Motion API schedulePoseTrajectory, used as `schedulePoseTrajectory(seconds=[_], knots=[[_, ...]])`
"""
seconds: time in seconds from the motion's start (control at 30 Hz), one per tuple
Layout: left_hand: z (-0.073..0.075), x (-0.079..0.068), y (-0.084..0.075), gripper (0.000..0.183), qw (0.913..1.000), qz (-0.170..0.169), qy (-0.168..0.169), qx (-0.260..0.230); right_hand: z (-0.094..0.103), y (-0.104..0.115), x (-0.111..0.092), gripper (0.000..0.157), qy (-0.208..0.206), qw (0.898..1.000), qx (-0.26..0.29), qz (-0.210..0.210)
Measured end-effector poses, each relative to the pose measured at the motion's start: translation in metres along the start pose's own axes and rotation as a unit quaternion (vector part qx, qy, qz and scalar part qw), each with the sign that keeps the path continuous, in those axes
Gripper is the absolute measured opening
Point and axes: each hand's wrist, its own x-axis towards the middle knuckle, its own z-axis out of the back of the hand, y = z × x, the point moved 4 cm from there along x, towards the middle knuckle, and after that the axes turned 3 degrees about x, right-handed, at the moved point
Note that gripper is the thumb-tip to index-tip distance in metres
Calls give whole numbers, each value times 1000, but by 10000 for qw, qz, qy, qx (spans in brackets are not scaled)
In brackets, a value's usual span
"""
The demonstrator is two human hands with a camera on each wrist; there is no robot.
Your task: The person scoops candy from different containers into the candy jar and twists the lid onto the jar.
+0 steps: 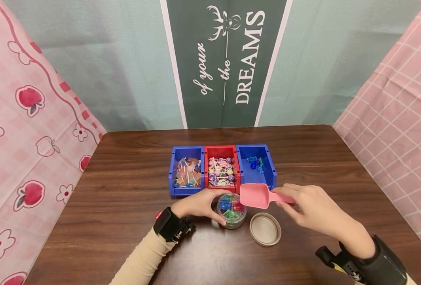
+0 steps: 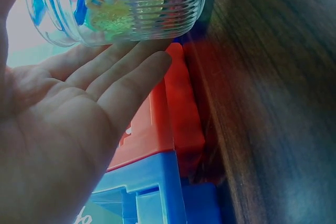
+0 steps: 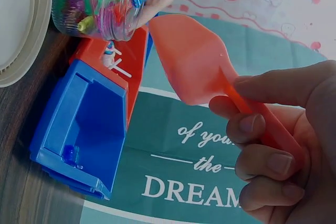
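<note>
A clear ribbed jar (image 1: pixel 233 217) filled with colourful pieces stands on the table. My left hand (image 1: pixel 200 204) holds it from the left side, thumb in front and fingers behind; in the left wrist view the fingers (image 2: pixel 131 77) stretch along the jar's wall. My right hand (image 1: pixel 311 208) grips a pink scoop (image 1: pixel 255 195) by its handle, with the blade just above and to the right of the jar's mouth. No pieces show on the blade in the right wrist view, where the scoop (image 3: pixel 191 59) looks orange-pink. A round lid (image 1: pixel 265 229) lies to the right of the jar.
Behind the jar three bins stand side by side. The left blue bin (image 1: pixel 187 192) holds candy-like pieces with sticks, the red bin (image 1: pixel 220 150) small lollipops, and the right blue bin (image 1: pixel 251 152) a few blue and green pieces. Fabric hangs round the brown table (image 1: pixel 132 170).
</note>
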Motion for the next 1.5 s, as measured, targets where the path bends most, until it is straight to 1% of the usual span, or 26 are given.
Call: schedulePoseTrajectory(seconds=[0.03, 0.07, 0.17, 0.3, 0.47, 0.6, 0.87, 1.07, 1.27, 1.37, 1.5], knots=[[0, 0, 0, 79, 10000, -1, 2, 1, -1, 0, 0, 25, -7, 10000, 25, -15], [0, 0, 0, 79, 10000, 2, 3, 6, -2, 1, 1, 25, -15, 10000, 61, -18], [0, 0, -1, 79, 10000, -52, -18, 62, -7, 3, 2, 20, -46, 9998, 211, 7], [0, 1, -2, 80, 9998, -179, -39, 51, -18, 8, 3, 28, -16, 9992, 399, -11], [0, 2, 0, 82, 9999, -103, -29, -86, -30, 13, 5, 18, 354, 9973, 621, -194], [0, 2, 1, 83, 9999, -59, -52, -91, -33, 16, 5, 22, 666, 9954, 640, -259], [-1, 2, 1, 79, 9999, -42, -29, -151, -27, 12, 2, 25, 1143, 9897, 773, -380], [0, 1, 1, 80, 9999, -13, 24, -168, -25, 9, 1, 24, 1168, 9886, 887, -343], [0, 0, 0, 79, 9998, -36, 24, -179, -25, 9, 2, 25, 1251, 9866, 939, -469], [0, 0, -1, 79, 9998, -63, 14, -192, -25, 9, 2, 23, 1204, 9872, 908, -510], [0, 1, 0, 78, 9998, -82, 0, -156, -23, 9, 2, 19, 943, 9901, 886, -540]])
